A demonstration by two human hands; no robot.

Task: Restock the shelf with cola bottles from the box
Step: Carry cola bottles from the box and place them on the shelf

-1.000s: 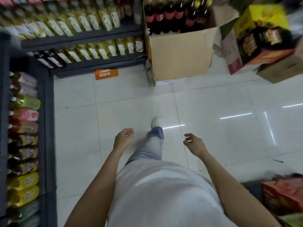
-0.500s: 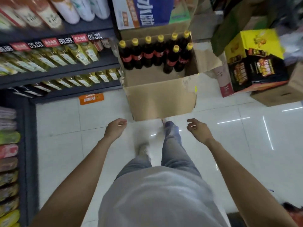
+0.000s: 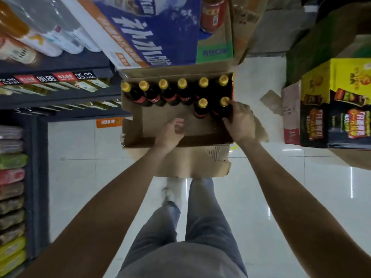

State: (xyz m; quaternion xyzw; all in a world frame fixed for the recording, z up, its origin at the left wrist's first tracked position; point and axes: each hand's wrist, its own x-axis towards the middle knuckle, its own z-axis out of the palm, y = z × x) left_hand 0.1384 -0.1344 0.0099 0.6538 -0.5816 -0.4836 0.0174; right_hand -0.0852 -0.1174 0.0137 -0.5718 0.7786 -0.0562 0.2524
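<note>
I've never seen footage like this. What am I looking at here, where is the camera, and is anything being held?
There is no machine here: a person wears a wide-angle camera on the head, so the one picture looks down past their own arms and legs to the floor of a shop aisle. On the pale tiled floor stands an open brown cardboard box holding eight dark cola bottles with yellow caps, six in the far row and two nearer. The right hand is curled round the nearer right-hand bottle. The left hand reaches into the box with loosely curled fingers and holds nothing. Dark shelves of bottled goods run along the left, and more printed cartons are stacked on the right.
</note>
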